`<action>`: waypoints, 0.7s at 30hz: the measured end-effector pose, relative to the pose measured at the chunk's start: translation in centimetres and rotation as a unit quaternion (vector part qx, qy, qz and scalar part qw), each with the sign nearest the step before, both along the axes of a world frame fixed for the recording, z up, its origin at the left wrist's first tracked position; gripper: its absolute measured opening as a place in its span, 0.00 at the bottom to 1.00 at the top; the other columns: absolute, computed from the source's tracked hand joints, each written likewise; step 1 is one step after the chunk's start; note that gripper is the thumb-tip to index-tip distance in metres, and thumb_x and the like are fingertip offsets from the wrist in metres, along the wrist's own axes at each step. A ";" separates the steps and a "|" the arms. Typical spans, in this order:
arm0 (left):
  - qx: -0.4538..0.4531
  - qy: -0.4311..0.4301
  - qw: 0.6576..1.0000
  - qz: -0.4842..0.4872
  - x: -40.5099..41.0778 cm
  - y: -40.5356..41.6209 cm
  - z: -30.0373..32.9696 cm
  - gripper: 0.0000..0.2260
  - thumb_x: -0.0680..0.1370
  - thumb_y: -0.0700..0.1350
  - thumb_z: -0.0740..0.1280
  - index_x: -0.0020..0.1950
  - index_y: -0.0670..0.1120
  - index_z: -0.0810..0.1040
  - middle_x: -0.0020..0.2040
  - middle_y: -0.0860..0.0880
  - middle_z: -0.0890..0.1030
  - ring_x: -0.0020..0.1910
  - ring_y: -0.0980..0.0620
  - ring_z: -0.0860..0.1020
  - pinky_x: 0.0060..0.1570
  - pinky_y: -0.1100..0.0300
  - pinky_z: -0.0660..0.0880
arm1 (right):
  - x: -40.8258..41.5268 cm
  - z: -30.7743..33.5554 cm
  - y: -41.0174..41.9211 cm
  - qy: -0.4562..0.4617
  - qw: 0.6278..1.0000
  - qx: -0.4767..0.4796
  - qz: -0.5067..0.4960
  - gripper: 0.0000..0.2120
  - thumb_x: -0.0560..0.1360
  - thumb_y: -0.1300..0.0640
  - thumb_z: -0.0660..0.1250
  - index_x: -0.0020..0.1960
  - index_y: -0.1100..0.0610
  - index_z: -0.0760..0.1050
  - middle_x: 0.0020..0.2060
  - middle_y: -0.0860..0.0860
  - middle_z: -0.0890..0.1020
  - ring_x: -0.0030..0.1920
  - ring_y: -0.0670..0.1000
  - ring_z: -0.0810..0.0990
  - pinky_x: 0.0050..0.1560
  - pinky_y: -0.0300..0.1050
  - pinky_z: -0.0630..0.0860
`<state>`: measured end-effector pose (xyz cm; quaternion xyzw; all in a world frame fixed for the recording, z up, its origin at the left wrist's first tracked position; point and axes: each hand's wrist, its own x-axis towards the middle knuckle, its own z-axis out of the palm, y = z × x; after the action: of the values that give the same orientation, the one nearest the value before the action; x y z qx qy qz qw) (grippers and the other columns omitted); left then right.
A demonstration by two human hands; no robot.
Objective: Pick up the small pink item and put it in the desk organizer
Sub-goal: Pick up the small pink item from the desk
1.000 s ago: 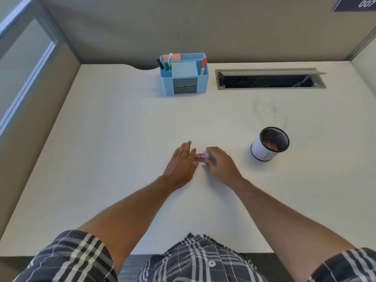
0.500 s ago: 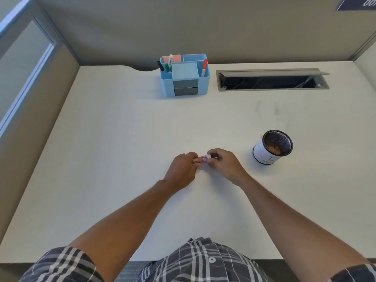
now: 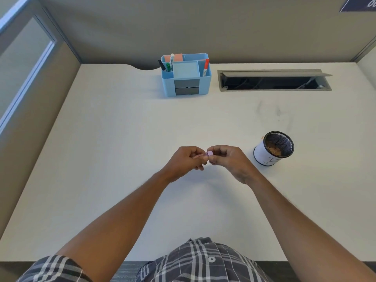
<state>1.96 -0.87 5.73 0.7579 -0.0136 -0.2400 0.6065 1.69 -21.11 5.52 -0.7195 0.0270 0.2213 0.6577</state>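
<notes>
We see the pink item (image 3: 209, 153) pinched between both hands above the middle of the desk (image 3: 122, 139), clear of its surface. Our right hand (image 3: 230, 161) grips its right end with closed fingertips; our left hand (image 3: 184, 160) is curled shut around its left end, where a thin strip pokes toward the palm. We cannot tell exactly what the item is. The blue organizer (image 3: 186, 75) stands well apart at the desk's far edge, markers upright in its compartments. A mesh cup (image 3: 273, 148) sits near our right hand, toward the right edge.
</notes>
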 end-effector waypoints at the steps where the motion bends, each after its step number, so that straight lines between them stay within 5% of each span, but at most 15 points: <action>1: -0.012 0.007 1.000 0.000 0.0 0.1 0.1 0.09 0.77 0.45 0.72 0.52 0.40 0.82 0.46 0.41 0.86 0.38 0.49 0.83 0.45 0.53 0.79 | 0.0 0.3 -0.1 -0.002 1.000 0.000 0.011 0.09 0.76 0.60 0.75 0.56 0.59 0.84 0.52 0.59 0.87 0.46 0.48 0.83 0.56 0.43 0.80; 8: -0.043 0.032 0.999 -0.004 0.0 0.2 0.4 0.08 0.78 0.42 0.71 0.51 0.38 0.81 0.43 0.43 0.85 0.34 0.50 0.74 0.37 0.59 0.73 | -0.1 1.1 -0.4 -0.021 0.999 -0.006 0.044 0.07 0.76 0.58 0.75 0.53 0.58 0.85 0.49 0.63 0.86 0.43 0.49 0.81 0.55 0.42 0.78; 13: -0.053 0.034 0.998 0.002 -0.1 0.2 0.3 0.06 0.78 0.40 0.70 0.51 0.38 0.81 0.41 0.44 0.84 0.33 0.53 0.72 0.35 0.61 0.71 | -0.3 1.3 -0.4 -0.025 0.998 -0.005 0.051 0.05 0.76 0.58 0.75 0.52 0.56 0.85 0.41 0.53 0.86 0.42 0.48 0.80 0.55 0.42 0.77; 21: -0.051 0.026 0.998 0.011 0.0 0.3 0.5 0.05 0.78 0.38 0.69 0.51 0.38 0.82 0.41 0.45 0.83 0.33 0.52 0.72 0.33 0.62 0.70 | -0.4 1.3 -0.4 -0.031 0.999 0.005 0.031 0.07 0.75 0.63 0.74 0.52 0.57 0.85 0.44 0.53 0.86 0.44 0.48 0.81 0.55 0.43 0.78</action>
<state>1.94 -0.62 6.23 0.7196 -0.0022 -0.2519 0.6470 1.31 -21.46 6.86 -0.7232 -0.0165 0.2189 0.6548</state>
